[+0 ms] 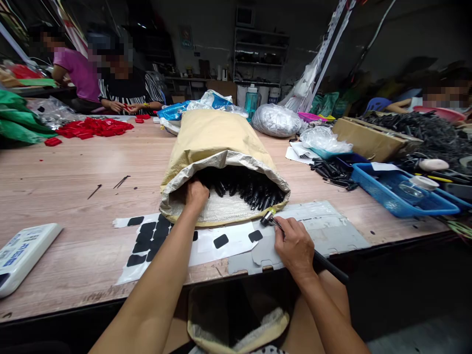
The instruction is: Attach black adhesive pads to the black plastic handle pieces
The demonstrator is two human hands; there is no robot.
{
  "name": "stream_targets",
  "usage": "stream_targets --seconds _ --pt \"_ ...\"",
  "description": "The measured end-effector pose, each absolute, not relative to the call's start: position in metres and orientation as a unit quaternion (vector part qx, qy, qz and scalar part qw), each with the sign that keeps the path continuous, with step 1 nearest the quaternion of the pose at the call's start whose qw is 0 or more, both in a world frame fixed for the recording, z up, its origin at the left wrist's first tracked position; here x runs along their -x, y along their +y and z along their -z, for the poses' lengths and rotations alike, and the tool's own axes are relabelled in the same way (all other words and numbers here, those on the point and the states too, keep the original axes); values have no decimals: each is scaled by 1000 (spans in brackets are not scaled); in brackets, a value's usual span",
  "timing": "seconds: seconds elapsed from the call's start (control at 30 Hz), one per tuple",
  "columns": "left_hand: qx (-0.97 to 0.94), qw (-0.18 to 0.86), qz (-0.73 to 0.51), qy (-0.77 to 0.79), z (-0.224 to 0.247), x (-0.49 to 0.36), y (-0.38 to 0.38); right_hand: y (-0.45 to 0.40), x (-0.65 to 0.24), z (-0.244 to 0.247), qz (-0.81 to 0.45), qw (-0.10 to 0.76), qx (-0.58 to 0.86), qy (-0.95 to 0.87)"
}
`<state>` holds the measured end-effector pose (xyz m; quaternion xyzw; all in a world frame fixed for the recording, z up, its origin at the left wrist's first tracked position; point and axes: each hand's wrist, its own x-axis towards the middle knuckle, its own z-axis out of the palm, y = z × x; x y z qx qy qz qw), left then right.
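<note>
A tan woven sack (217, 130) lies on the table with its rolled mouth facing me, and many slim black plastic pieces (258, 191) are inside. My left hand (197, 193) reaches into the left side of the mouth; its fingers are hidden in the dark interior. Outside the sack's right front corner, my right hand (295, 243) is closed round the black handle of a small hammer (268, 217). The hammer's metal head, with a yellowish tip, points toward the sack. Below lie white backing sheets (239, 240) bearing black rounded patches (221, 241).
A grey board (324, 221) lies at the table's front edge. To the right stand a blue tray (391, 196) and a cardboard box (368, 137). A white scale (27, 255) sits at left, red pieces (96, 127) behind it. Another open sack (239, 339) is below the table edge.
</note>
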<state>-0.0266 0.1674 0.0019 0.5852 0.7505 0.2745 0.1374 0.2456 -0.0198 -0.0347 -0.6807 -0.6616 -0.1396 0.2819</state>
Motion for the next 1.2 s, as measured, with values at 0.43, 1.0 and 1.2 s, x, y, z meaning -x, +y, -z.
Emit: stream_targets --seconds 0.43,1.0,1.2 --pt "-717 107 -253 640 4 8 111 -20 -246 34 139 291 674 -665" --pt "-845 77 -182 496 -10 -9 84 -20 -246 35 145 291 676 -661" --pt "-842 193 -250 437 -14 4 35 -19 -247 35 143 291 673 -665"
